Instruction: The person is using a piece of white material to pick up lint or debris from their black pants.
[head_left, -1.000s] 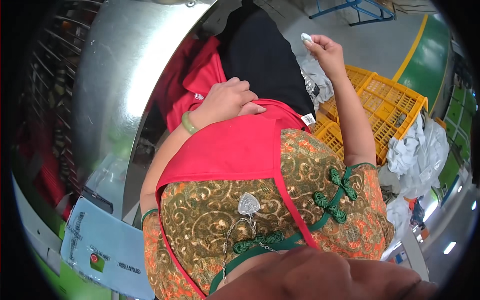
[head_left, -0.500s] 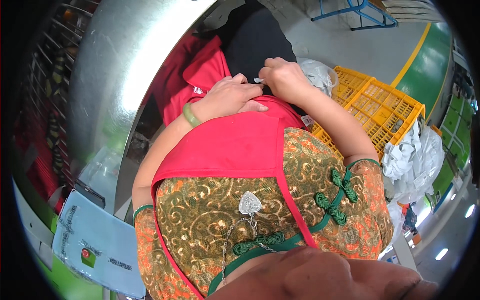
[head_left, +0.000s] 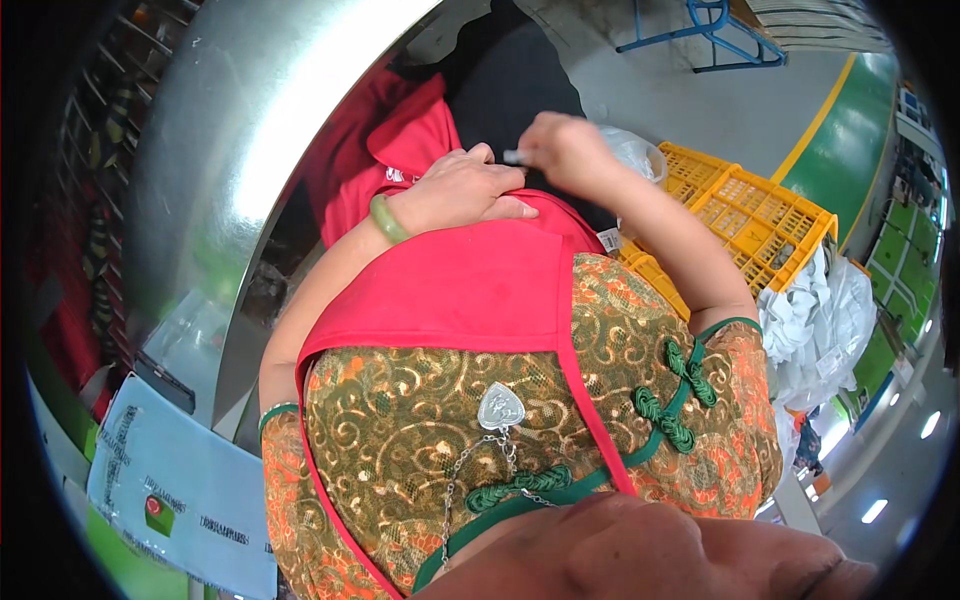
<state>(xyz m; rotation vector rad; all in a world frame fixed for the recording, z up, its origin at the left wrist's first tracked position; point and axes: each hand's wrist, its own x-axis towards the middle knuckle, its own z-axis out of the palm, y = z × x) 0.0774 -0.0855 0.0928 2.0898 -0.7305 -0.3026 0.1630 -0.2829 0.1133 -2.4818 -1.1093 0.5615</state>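
Far left of the red cloth (head_left: 395,150), a pale printed sheet (head_left: 170,485) was noted low down, and a curved steel wall (head_left: 220,130) was seen directly left of the cloth; neither was touched. The red cloth itself was found bunched against that wall, running down into the apron worn over a patterned orange top. The left hand (head_left: 455,190), a green bangle (head_left: 388,218) at its wrist, was laid flat on the near edge of the red cloth, fingers together and pressed down, nothing gripped; its place was unchanged from a second earlier. The change was recorded on the other side. The right hand (head_left: 562,150), a second earlier lifted high and well to the right of the red cloth, had been brought down and in, and was now held just right of the left hand, almost touching it. A small pale piece (head_left: 513,157) was pinched between its thumb and fingertips, its tip pointed at the left hand's knuckles; what kind of piece it was could not be told. A black cloth (head_left: 520,80) was seen behind both hands, at the red cloth's right edge. It was judged that the piece had been carried to the fabric and that both hands were now engaged at one spot. Well right of the red cloth, a yellow crate (head_left: 750,210) and heaped white bags (head_left: 825,320) were left alone.
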